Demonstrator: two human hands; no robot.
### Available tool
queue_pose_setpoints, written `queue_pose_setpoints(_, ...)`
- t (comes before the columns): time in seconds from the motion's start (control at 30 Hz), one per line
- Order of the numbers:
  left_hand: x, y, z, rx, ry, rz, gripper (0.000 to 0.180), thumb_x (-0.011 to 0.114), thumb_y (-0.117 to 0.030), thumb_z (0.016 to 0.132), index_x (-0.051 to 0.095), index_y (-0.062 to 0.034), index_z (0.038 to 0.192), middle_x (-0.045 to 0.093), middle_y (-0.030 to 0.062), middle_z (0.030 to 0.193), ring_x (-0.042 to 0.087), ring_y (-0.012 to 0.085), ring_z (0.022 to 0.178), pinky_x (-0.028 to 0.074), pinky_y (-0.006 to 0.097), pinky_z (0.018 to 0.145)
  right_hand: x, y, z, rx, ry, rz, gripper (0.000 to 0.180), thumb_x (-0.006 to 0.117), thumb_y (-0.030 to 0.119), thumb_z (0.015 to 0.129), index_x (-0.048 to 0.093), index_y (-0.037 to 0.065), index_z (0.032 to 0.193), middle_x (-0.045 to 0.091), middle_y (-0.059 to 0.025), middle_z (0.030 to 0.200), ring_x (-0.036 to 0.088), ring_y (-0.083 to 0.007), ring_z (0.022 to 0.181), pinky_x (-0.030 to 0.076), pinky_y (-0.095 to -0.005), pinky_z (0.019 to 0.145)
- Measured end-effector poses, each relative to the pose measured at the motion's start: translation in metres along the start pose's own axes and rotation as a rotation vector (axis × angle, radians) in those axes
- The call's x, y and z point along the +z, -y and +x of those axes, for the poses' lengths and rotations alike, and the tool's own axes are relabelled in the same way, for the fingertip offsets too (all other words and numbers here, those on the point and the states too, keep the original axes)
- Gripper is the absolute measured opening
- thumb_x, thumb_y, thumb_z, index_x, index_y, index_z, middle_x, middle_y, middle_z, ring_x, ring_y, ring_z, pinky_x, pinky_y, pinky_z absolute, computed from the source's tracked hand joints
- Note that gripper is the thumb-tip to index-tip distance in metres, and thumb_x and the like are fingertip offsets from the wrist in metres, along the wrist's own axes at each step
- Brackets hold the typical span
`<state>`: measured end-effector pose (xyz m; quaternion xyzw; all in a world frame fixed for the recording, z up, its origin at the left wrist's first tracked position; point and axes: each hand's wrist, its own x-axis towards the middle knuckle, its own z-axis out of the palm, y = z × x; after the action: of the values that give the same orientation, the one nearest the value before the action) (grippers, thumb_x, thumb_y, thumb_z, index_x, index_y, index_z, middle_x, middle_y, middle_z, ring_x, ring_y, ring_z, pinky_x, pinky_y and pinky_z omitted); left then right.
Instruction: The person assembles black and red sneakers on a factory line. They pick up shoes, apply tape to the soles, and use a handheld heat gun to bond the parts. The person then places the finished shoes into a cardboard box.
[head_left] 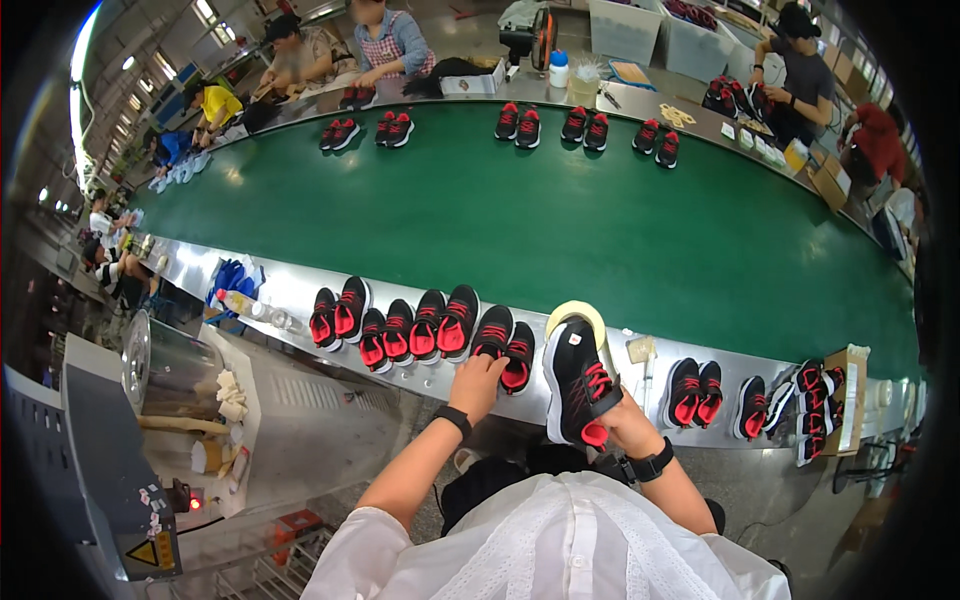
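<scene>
My right hand (628, 422) grips a black sneaker (572, 375) with red laces, red lining and a white sole. It is raised in front of me, tilted toe up, and a small white sticker shows on its toe. My left hand (482, 382) is at the heel opening of another such sneaker (494, 328) on the metal ledge. Its fingertips are closed at the collar and partly hidden. Right beside that hand stands the matching sneaker (518, 358). Behind the raised sneaker lies a roll of pale tape (578, 312), partly covered by it.
More sneakers (427, 325) line the metal ledge (640, 385) on both sides. A green conveyor belt (450, 210) carries several pairs along its far edge. Bottles (262, 310) lie at left; a cardboard box (850, 400) holds sneakers at right. Co-workers sit across the belt.
</scene>
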<state>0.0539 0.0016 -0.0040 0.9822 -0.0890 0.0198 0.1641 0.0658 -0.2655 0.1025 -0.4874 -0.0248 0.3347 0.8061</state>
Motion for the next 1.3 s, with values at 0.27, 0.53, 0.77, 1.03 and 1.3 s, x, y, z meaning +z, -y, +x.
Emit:
queue_pose_setpoints(0.27, -0.043, -0.014, -0.015, -0.042, -0.212, -0.171, 0.053, 0.067, -0.023, 0.079, 0.048, -0.0094, 0.126, 0.050, 0.0114, 0.122, 0.048, 0.0266, 0.114, 0.038, 0.039, 0.093, 0.039, -0.003, -0.010, 0.018, 0.043, -0.123, 0.026, 0.062, 0.001, 0.074, 0.060, 0.000, 0.100, 0.064, -0.0004, 0.090, 0.057, -0.0069, 0.080, 0.046, -0.0234, 0.075)
queue_pose_setpoints(0.53, -0.136, -0.060, -0.059, -0.099, 0.070, -1.807, 0.073, 0.064, -0.029, 0.086, 0.024, -0.0039, 0.142, 0.042, 0.0081, 0.133, 0.046, 0.0155, 0.117, 0.036, 0.031, 0.100, 0.096, -0.012, -0.003, 0.148, 0.167, -0.351, 0.040, 0.063, 0.003, 0.076, 0.054, -0.001, 0.115, 0.060, 0.0010, 0.079, 0.054, -0.0046, 0.067, 0.044, -0.0207, 0.062)
queue_pose_setpoints(0.77, -0.176, -0.036, -0.096, -0.227, -0.198, -1.520, 0.079, 0.069, -0.004, 0.077, 0.025, -0.0069, 0.142, 0.041, 0.0070, 0.130, 0.044, 0.0137, 0.114, 0.037, 0.030, 0.098, 0.160, 0.000, -0.003, -0.135, -0.198, -0.527, 0.023, 0.060, 0.002, 0.080, 0.062, 0.001, 0.102, 0.059, -0.0005, 0.085, 0.050, -0.0036, 0.064, 0.040, -0.0184, 0.054)
queue_pose_setpoints(1.03, -0.150, -0.014, -0.109, -0.161, -0.248, -1.133, 0.085, 0.076, -0.019, 0.073, 0.026, 0.0006, 0.139, 0.040, 0.0155, 0.127, 0.039, 0.0256, 0.121, 0.032, 0.035, 0.102, 0.212, -0.013, 0.013, -0.131, -0.249, -0.486, 0.010, 0.066, 0.008, 0.081, 0.060, 0.000, 0.083, 0.059, 0.0004, 0.070, 0.053, -0.0053, 0.061, 0.044, -0.0217, 0.056)
queue_pose_setpoints(1.3, -0.164, -0.023, -0.084, -0.251, -0.012, -1.471, 0.084, 0.070, -0.006, 0.076, 0.021, -0.0063, 0.144, 0.037, 0.0080, 0.136, 0.041, 0.0165, 0.122, 0.033, 0.030, 0.102, 0.187, -0.001, 0.030, -0.048, -0.190, -0.501, 0.011, 0.064, 0.011, 0.082, 0.061, 0.001, 0.084, 0.059, 0.0001, 0.068, 0.053, -0.0058, 0.060, 0.044, -0.0223, 0.055)
